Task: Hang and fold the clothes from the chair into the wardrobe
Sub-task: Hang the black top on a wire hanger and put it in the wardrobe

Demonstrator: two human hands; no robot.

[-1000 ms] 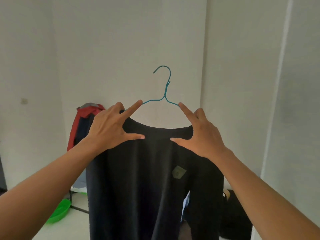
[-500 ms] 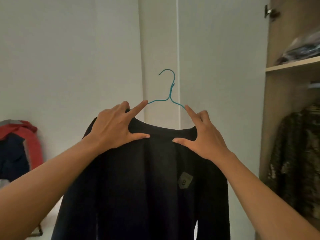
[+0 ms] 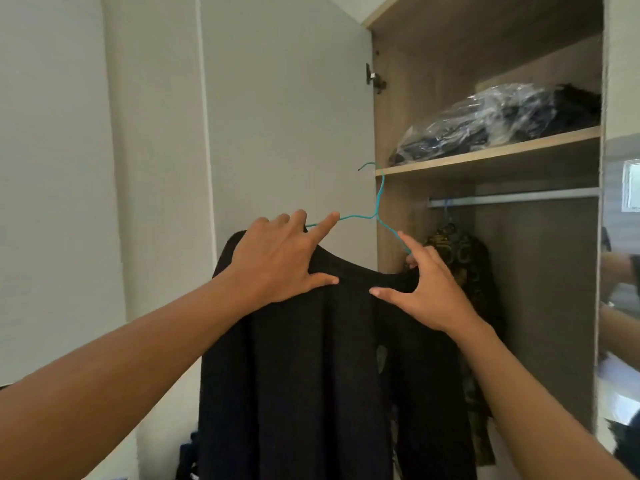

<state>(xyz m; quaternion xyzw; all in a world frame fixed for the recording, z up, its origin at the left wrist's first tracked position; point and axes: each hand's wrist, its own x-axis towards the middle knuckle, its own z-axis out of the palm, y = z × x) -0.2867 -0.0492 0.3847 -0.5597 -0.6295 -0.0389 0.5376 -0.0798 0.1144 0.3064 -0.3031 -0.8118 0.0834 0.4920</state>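
Matt black knit shirt [image 3: 311, 375] on teal wire hanger [image 3: 379, 199]; wood-grain wardrobe [image 3: 398, 140], glossy plastic bag [image 3: 485, 123].

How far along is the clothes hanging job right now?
Done: the black shirt is already on the teal hanger, and a patterned garment hangs on the wardrobe rail. In hand: left hand and right hand hold the shirt's shoulders. Left: hooking it onto the rail.

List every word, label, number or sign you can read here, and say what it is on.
None can be read.
The small patch on the black shirt: too dark and blurred to make out.
The plastic bag on the wardrobe shelf: no print visible.
The teal hanger: no marking.
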